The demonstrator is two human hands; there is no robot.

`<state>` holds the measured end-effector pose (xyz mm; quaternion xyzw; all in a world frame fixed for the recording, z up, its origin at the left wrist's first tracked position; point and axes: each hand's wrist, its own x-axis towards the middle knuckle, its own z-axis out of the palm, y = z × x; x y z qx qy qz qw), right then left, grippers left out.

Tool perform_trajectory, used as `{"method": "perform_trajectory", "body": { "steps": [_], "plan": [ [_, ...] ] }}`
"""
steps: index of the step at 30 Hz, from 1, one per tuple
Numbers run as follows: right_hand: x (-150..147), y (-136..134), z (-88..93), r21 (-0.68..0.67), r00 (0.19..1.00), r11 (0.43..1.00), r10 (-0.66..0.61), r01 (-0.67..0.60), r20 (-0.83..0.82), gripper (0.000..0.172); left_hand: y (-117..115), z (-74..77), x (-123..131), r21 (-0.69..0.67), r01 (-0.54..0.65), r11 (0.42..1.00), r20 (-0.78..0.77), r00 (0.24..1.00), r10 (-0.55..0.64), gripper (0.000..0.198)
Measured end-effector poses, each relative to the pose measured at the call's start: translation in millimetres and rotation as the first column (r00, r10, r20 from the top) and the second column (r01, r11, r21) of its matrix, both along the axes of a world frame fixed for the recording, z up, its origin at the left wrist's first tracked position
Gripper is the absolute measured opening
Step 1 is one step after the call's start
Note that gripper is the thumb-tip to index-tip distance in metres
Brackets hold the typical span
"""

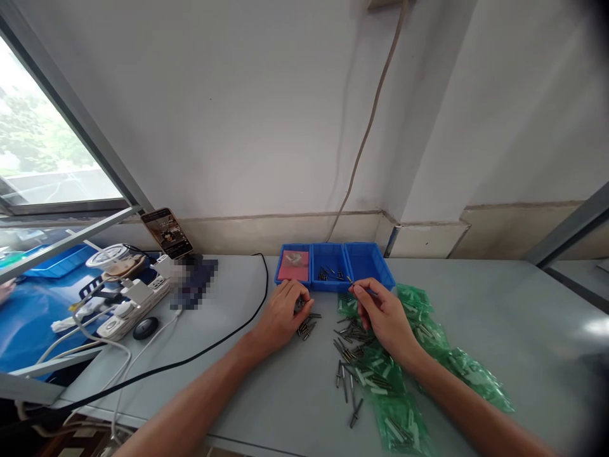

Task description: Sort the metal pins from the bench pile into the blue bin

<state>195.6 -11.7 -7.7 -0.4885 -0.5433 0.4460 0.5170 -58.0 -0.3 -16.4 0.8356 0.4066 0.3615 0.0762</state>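
Note:
My left hand [284, 312] rests on the table with its fingers curled round a small cluster of metal pins [307, 328], some of which poke out past the thumb. My right hand [383, 314] is closed in a pinch on a thin metal pin [351, 280] with a brass-coloured end, held near the front edge of the blue bins. Between the hands and below them lies a loose heap of metal pins [349, 349]. The middle blue bin [328, 254] has several dark pins in it. Under my right forearm lie green plastic bags [431, 333] of small parts.
The left blue bin [278, 270] holds a pink sheet with a small clear bag on it; the right blue bin [366, 254] adjoins the middle one. A black cable [223, 343] crosses the table. At left are a phone [167, 233], a power strip [137, 311] and a black mouse [145, 328].

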Motion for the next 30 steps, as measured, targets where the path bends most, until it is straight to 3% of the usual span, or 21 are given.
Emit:
{"method": "perform_trajectory", "body": {
  "steps": [9,30],
  "plan": [
    [0.7,-1.0,-0.8,-0.007,1.0,1.0,0.003,-0.003,0.007,0.041,1.9,-4.4,-2.4,-0.052,-0.017,0.998,0.026,1.0,0.018,0.018],
    [0.0,-2.8,7.1,0.014,1.0,1.0,0.015,-0.015,0.021,0.038,1.1,-5.3,-3.0,-0.017,-0.026,1.0,0.001,1.0,0.026,0.024]
  ]
}}
